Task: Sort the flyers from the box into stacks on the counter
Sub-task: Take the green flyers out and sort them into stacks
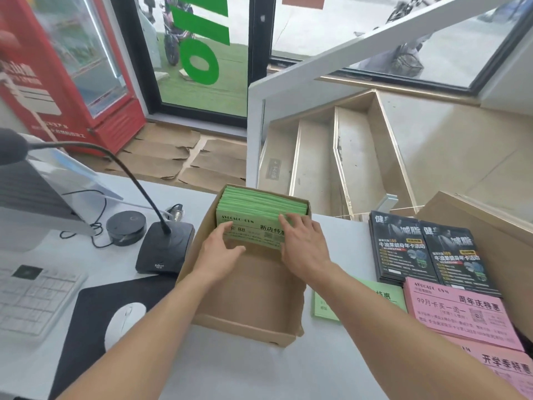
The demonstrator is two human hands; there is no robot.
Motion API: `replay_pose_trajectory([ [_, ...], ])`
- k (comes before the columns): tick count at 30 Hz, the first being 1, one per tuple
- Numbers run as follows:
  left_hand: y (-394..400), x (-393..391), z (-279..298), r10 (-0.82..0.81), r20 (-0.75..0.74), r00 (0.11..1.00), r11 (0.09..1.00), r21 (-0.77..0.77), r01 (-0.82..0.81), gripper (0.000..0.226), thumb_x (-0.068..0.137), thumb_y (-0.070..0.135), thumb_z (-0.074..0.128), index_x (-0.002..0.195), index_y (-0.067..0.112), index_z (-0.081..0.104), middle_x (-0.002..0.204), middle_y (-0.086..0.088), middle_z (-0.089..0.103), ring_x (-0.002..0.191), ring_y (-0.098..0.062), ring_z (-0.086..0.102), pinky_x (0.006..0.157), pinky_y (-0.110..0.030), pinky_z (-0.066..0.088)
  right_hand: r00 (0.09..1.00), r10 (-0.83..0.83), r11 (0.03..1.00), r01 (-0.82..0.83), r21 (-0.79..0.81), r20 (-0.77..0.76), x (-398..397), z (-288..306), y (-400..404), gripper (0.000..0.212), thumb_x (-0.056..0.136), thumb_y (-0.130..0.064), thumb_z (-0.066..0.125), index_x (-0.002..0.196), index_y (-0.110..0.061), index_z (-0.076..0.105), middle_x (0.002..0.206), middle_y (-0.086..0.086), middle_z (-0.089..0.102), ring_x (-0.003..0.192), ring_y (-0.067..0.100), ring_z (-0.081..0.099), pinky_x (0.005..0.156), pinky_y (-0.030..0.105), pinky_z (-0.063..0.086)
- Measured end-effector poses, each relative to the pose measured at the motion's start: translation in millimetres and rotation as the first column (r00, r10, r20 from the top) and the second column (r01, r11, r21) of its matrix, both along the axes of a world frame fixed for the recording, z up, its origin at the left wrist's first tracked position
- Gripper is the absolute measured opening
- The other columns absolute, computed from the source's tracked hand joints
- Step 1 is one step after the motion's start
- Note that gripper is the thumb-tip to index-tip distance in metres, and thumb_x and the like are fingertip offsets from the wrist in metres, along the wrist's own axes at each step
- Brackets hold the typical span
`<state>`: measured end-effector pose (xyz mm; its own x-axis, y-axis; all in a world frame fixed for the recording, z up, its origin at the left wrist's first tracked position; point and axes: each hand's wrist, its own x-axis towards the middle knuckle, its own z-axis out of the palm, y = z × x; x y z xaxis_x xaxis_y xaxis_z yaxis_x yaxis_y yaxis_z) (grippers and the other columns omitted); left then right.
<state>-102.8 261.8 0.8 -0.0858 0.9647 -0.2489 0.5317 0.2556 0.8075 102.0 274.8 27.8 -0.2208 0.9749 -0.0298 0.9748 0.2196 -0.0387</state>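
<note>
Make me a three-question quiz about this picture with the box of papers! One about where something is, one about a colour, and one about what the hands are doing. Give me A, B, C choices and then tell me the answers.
1. Where do the black flyers lie?
A. On the counter, right of the box
B. Inside the box
C. On the keyboard

2. What colour are the flyers in the box?
A. Pink
B. Green
C. Blue

3. What are the hands doing?
A. Typing
B. Holding the mouse
C. Both gripping the green flyers in the box

Answers:
1. A, the black stacks sit on the counter right of the box.
2. B, the whole bundle in the box is green.
3. C, the left hand and right hand clasp the front of the bundle.
</note>
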Motion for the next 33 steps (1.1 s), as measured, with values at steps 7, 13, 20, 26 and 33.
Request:
replay_pose_trajectory([
  [7, 11.8, 5.4, -18.6, -0.094, 0.16, 0.983, 0.991, -0.079, 0.108, 0.089, 0.083, 0.032, 0.081, 0.156, 0.032, 0.031, 0.155, 0.009, 0.044, 0.133, -0.012, 0.052, 0.115, -0.039, 0.041, 0.999, -0.001, 1.0, 0.001, 0.018, 0.038, -4.5, -11.9, -5.7, 0.071, 0.09, -0.017, 0.054, 0.156, -0.015, 0.032, 0.162, 0.008, 0.031, 0.147, 0.03, 0.032, 0.123, 0.042, 0.022],
  [13, 11.4, 6.4, -27.7, -0.151, 0.171, 0.974, 0.984, -0.068, 0.164, 0.099, 0.079, 0.041, 0.082, 0.159, 0.034, 0.025, 0.16, 0.008, 0.037, 0.14, -0.012, 0.045, 0.117, -0.039, 0.037, 0.997, -0.001, 0.99, -0.009, 0.139, 0.071, -1.7, -19.8, -15.7, 0.064, 0.075, -0.015, 0.07, 0.138, -0.014, 0.059, 0.145, 0.009, 0.056, 0.131, 0.031, 0.054, 0.11, 0.047, 0.043],
  [20, 11.1, 5.8, -32.3, -0.185, 0.155, 0.97, 0.978, -0.066, 0.197, 0.104, 0.074, 0.051, 0.079, 0.159, 0.038, 0.02, 0.164, 0.009, 0.03, 0.146, -0.013, 0.038, 0.121, -0.044, 0.033, 0.991, -0.017, 0.987, -0.005, 0.163, 0.134, -6.6, -23.4, -19.3, 0.068, 0.076, -0.02, 0.071, 0.142, -0.011, 0.056, 0.148, 0.007, 0.054, 0.131, 0.032, 0.056, 0.108, 0.05, 0.044],
  [26, 10.1, 6.0, -35.2, -0.195, 0.154, 0.969, 0.976, -0.062, 0.207, 0.107, 0.072, 0.051, 0.079, 0.159, 0.039, 0.018, 0.165, 0.01, 0.027, 0.146, -0.012, 0.037, 0.121, -0.043, 0.032, 0.994, -0.039, 0.99, 0.025, 0.136, 0.106, -7.4, -23.9, -18.1, 0.07, 0.079, -0.022, 0.068, 0.146, -0.014, 0.049, 0.155, 0.009, 0.045, 0.141, 0.031, 0.043, 0.116, 0.048, 0.034],
  [33, 10.4, 5.9, -35.6, -0.204, 0.145, 0.968, 0.975, -0.059, 0.214, 0.104, 0.074, 0.05, 0.078, 0.158, 0.04, 0.018, 0.165, 0.01, 0.027, 0.147, -0.012, 0.036, 0.121, -0.043, 0.032, 0.997, 0.018, 0.985, -0.03, 0.169, 0.076, -10.2, -21.5, -11.4, 0.041, 0.075, -0.002, 0.062, 0.113, -0.018, 0.063, 0.102, 0.003, 0.065, 0.096, 0.029, 0.061, 0.086, 0.038, 0.044],
])
